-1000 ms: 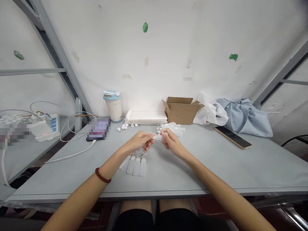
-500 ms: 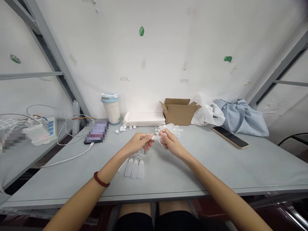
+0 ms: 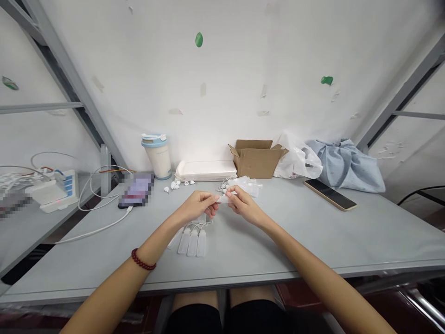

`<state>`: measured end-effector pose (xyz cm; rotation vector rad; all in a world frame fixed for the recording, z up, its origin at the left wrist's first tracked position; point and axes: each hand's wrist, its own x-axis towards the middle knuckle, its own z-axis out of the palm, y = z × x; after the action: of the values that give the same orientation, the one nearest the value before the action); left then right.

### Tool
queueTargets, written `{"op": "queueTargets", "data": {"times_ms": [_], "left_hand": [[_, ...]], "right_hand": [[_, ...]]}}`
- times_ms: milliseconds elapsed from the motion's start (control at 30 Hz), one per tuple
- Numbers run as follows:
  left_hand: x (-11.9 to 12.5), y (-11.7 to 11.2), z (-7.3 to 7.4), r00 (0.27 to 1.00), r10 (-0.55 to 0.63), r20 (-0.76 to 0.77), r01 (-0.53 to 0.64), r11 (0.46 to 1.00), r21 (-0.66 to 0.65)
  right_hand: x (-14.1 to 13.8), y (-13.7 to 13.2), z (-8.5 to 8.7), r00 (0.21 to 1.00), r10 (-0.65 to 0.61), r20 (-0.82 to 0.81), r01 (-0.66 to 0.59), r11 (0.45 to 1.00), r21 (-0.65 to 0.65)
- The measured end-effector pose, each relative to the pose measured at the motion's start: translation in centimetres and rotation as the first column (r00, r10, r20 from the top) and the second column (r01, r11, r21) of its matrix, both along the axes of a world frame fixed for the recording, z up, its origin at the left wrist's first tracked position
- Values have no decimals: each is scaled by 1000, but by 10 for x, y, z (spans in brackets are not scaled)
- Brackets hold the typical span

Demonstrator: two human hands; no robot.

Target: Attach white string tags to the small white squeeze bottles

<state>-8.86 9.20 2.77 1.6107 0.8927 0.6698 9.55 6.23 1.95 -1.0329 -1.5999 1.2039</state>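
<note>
My left hand [image 3: 197, 206] and my right hand [image 3: 241, 204] meet above the middle of the grey table [image 3: 313, 241]. Both pinch one small translucent plastic bottle [image 3: 223, 198] held between them. A red bead bracelet [image 3: 141, 261] sits on my left wrist. Three similar small bottles [image 3: 192, 241] lie side by side on the table just below my left hand. A loose pile of more bottles [image 3: 245, 185] lies beyond my right hand. Several small white caps [image 3: 174, 185] are scattered further back to the left.
At the back stand a lidded cup [image 3: 157, 155], a flat white tray stack [image 3: 205, 170], an open cardboard box [image 3: 256, 159], a white plastic bag [image 3: 297, 160] and a blue cloth bundle [image 3: 346, 164]. One phone [image 3: 329, 194] lies right; another phone [image 3: 136, 190] on a cable lies left.
Both hands stay together on the small bottle, with only slight finger shifts. The view has drifted a little, so everything sits slightly further left.
</note>
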Motion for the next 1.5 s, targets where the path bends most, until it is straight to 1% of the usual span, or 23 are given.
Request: {"op": "queueTargets", "data": {"times_ms": [67, 167, 233, 300, 400, 500, 567, 600, 633, 667, 733, 867, 967, 1067, 1167, 1233, 1267, 1300, 1333, 1400, 1433, 1467, 1500], "left_hand": [[0, 0, 1, 1000, 2, 5, -2, 1000, 25], [0, -2, 1, 1000, 25, 15, -27, 991, 134], [2, -4, 1, 999, 35, -3, -33, 977, 211], [4, -6, 0, 997, 53, -57, -34, 957, 289], [7, -8, -5, 983, 100, -155, -24, 902, 430], [10, -9, -9, 966, 143, -214, 19, 792, 611], [11, -9, -10, 960, 159, -232, 49, 719, 694], [11, -9, -10, 956, 160, -244, 62, 705, 706], [11, -9, -9, 952, 160, -261, 72, 710, 701], [11, -10, -7, 947, 160, -280, 78, 729, 680], [9, -10, -3, 941, 147, -305, 74, 790, 609], [6, -11, 2, 960, 85, -268, 45, 894, 446], [6, -12, 3, 977, 34, -212, 38, 945, 325], [7, -13, 3, 990, 7, -144, 28, 970, 241], [8, -15, 4, 989, 24, -144, 20, 956, 294], [9, -17, 3, 979, 44, -198, 41, 913, 405], [9, -17, 2, 971, 58, -234, 63, 875, 481], [10, -17, 1, 960, 79, -269, 90, 820, 565], [10, -17, -1, 949, 108, -296, 117, 750, 650], [11, -16, -6, 930, 176, -324, 163, 591, 790], [12, -16, -8, 922, 203, -329, 181, 525, 832], [12, -15, -9, 917, 222, -331, 193, 479, 856], [12, -15, -10, 915, 232, -330, 197, 456, 868]], "right_hand": [[1, 0, -1, 997, -31, 73, 25, 996, 84], [1, 1, -4, 971, -135, 199, 85, 966, 244], [1, 2, -5, 954, -182, 236, 113, 954, 278], [1, 3, -6, 955, -198, 221, 142, 959, 247], [1, 4, -6, 979, -171, 109, 160, 982, 103], [1, 6, -5, 994, -108, -29, 106, 991, -77], [0, 6, -4, 992, -97, -80, 85, 987, -140], [0, 6, -4, 990, -103, -92, 89, 985, -151], [0, 6, -4, 989, -113, -96, 97, 983, -153], [0, 6, -3, 988, -124, -95, 110, 983, -145], [0, 6, -4, 987, -142, -78, 134, 986, -98], [0, 4, -3, 983, -181, -1, 181, 980, 79], [1, 1, -1, 972, -231, 46, 219, 959, 180], [2, -1, 2, 969, -239, 67, 220, 953, 210], [2, -1, 1, 975, -205, 79, 187, 964, 191], [2, 0, -2, 977, -200, 67, 187, 969, 164], [2, 1, -4, 976, -210, 60, 199, 968, 154], [2, 3, -6, 973, -226, 53, 216, 965, 149], [1, 4, -8, 969, -241, 49, 232, 962, 144], [1, 7, -10, 967, -251, 46, 244, 962, 121], [1, 7, -11, 969, -243, 41, 238, 966, 101], [1, 8, -11, 972, -233, 31, 230, 970, 79], [1, 8, -10, 974, -224, 17, 223, 973, 57]]}}
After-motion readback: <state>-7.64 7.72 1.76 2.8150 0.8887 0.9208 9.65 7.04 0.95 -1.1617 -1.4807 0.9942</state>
